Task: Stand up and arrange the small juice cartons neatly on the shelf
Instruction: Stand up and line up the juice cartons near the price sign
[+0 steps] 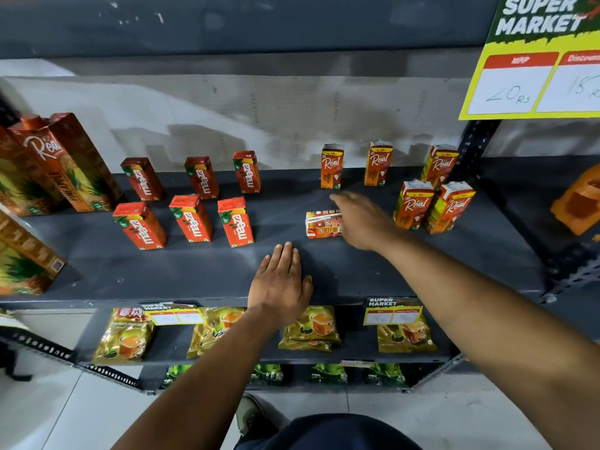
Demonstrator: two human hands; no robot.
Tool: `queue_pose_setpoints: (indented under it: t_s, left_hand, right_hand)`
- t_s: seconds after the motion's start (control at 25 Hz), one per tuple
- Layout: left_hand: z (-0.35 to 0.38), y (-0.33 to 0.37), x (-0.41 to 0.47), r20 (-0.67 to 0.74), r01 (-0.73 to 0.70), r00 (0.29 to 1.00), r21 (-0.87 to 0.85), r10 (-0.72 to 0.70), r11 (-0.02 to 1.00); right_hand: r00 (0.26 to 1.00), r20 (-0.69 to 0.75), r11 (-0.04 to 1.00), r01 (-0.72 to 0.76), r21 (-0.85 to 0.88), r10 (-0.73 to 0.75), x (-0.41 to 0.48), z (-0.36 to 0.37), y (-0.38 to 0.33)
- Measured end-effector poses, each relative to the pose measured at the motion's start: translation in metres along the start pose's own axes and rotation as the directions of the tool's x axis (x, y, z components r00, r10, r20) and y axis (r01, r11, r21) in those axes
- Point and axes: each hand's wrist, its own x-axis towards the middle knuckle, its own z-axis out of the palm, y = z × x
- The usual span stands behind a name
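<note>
On the dark grey shelf [194, 271], several small red Maaza cartons [191, 217] stand upright in two rows at the left. Several small orange Real cartons [412, 204] stand upright at the right. One Real carton [321, 225] lies on its side in the middle. My right hand [363, 219] hovers over the right end of that fallen carton, fingers spread, holding nothing. My left hand [281, 284] rests flat on the shelf near its front edge, empty.
Large Real pineapple cartons [65, 164] stand at the far left. A yellow price sign [535, 69] hangs at the upper right. Tea packets [310, 329] lie on the shelf below. A metal upright [470, 147] bounds the shelf on the right.
</note>
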Motion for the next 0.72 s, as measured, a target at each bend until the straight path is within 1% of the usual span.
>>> queue_pose_setpoints:
  t_s: [0.08, 0.16, 0.24, 0.32, 0.36, 0.4, 0.44, 0.48, 0.52, 0.56, 0.6, 0.64, 0.72]
  left_hand:
    - [-0.001, -0.002, 0.0, 0.003, -0.005, 1.0, -0.017, 0.005, 1.0]
    - [-0.002, -0.003, -0.001, 0.005, -0.011, 1.0, -0.025, 0.011, 1.0]
    - [-0.002, -0.004, 0.0, 0.009, -0.019, 1.0, -0.021, 0.019, 1.0]
    - [-0.001, -0.005, 0.0, 0.006, -0.025, 1.0, -0.016, 0.025, 1.0]
    - [-0.001, -0.005, 0.0, 0.003, -0.028, 1.0, -0.017, 0.028, 0.999]
    - [0.0, -0.005, 0.0, -0.002, -0.03, 1.0, -0.018, 0.03, 0.999]
    - [0.0, -0.006, 0.0, -0.009, -0.032, 0.999, -0.018, 0.031, 0.999]
    - [0.001, -0.006, 0.001, -0.014, -0.032, 0.999, -0.018, 0.031, 0.999]
    - [0.001, -0.006, 0.001, -0.016, -0.031, 0.999, -0.019, 0.03, 0.999]
    - [0.002, -0.006, 0.001, -0.017, -0.029, 0.999, -0.017, 0.029, 0.999]
    - [0.002, -0.005, 0.001, -0.016, -0.029, 0.999, -0.015, 0.028, 0.999]
    - [0.002, -0.005, 0.0, -0.012, -0.028, 1.0, -0.014, 0.028, 1.0]
    - [0.001, -0.005, 0.0, -0.007, -0.03, 1.0, -0.014, 0.029, 0.999]
  right_hand:
    - [0.991, 0.131, 0.986, 0.044, -0.161, -0.023, 0.024, 0.002, 0.0]
    - [0.97, 0.245, 0.976, 0.044, -0.212, 0.01, 0.038, 0.009, 0.0]
    - [0.971, 0.237, 0.974, 0.026, -0.224, 0.029, 0.042, 0.015, 0.001]
    - [0.984, 0.16, 0.98, -0.041, -0.196, 0.073, 0.036, 0.017, 0.006]
    - [0.989, 0.098, 0.987, -0.099, -0.127, 0.112, 0.031, 0.019, 0.009]
    - [0.986, 0.004, 0.986, -0.164, 0.006, 0.164, 0.024, 0.022, 0.012]
    - [0.965, -0.109, 0.957, -0.216, 0.195, 0.24, 0.017, 0.026, 0.015]
    - [0.915, -0.215, 0.885, -0.235, 0.403, 0.341, 0.009, 0.031, 0.015]
    - [0.848, -0.294, 0.798, -0.22, 0.561, 0.441, 0.003, 0.037, 0.015]
    - [0.787, -0.349, 0.742, -0.194, 0.642, 0.508, -0.001, 0.045, 0.014]
    - [0.745, -0.383, 0.719, -0.183, 0.67, 0.546, -0.003, 0.053, 0.014]
    - [0.72, -0.405, 0.72, -0.188, 0.668, 0.564, -0.004, 0.059, 0.013]
    - [0.702, -0.414, 0.734, -0.229, 0.64, 0.58, -0.005, 0.068, 0.012]
